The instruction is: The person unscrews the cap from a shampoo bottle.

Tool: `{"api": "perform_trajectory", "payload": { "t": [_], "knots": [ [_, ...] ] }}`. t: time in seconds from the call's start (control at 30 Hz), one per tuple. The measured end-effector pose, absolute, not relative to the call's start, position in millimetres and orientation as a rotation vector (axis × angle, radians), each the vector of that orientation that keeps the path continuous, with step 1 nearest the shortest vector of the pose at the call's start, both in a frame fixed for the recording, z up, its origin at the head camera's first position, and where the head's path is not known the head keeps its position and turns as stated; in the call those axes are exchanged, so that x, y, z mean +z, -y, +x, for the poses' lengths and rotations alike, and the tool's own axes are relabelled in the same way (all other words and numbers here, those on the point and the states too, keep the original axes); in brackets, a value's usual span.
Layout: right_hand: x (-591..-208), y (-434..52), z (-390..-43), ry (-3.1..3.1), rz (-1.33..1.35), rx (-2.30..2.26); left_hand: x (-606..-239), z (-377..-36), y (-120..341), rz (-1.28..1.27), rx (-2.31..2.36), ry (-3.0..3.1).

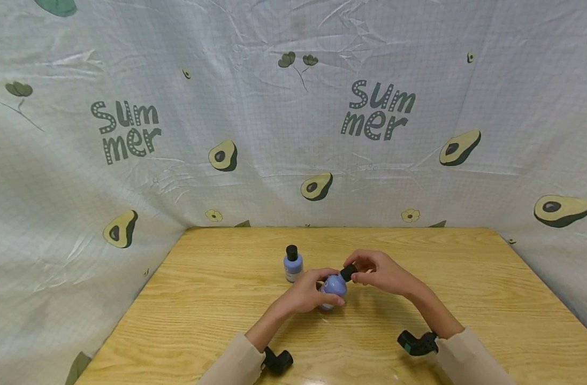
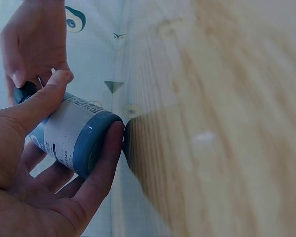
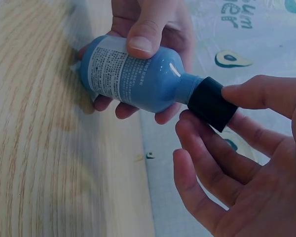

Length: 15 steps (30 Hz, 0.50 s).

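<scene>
A small blue bottle with a white printed label and a black cap is held tilted just above the wooden table, its cap toward the right. My left hand grips the bottle's body, thumb on one side and fingers round the other; in the left wrist view one finger lies along its base. With thumb and fingers my right hand pinches the black cap, which sits on the bottle's neck. A second blue bottle, also black-capped, stands upright on the table, behind and left of my left hand.
The wooden table runs back to a white cloth printed with avocados and lettering, which hangs behind and at both sides. Black wrist devices sit on both arms, one by the left sleeve, another by the right sleeve.
</scene>
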State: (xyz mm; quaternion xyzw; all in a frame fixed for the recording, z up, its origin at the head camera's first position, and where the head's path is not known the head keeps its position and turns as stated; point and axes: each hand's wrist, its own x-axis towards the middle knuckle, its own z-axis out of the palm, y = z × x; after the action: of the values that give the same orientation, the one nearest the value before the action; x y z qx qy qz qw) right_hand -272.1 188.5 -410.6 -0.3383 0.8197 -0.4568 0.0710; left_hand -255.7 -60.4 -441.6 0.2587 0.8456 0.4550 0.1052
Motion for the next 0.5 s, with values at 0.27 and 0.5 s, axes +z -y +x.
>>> {"api": "perform_trajectory", "payload": {
  "t": [0.27,0.5],
  "knots": [
    [-410.6,-190.1,-276.9,-2.443,-1.082,-1.39,-438.7,-256.0,61.3,0.75,1.355,-2.483],
    [-409.5,-191.0,-278.2,-2.445,-1.088,-1.404,-436.5,-256.9,60.8,0.741,1.338,-2.492]
  ]
}}
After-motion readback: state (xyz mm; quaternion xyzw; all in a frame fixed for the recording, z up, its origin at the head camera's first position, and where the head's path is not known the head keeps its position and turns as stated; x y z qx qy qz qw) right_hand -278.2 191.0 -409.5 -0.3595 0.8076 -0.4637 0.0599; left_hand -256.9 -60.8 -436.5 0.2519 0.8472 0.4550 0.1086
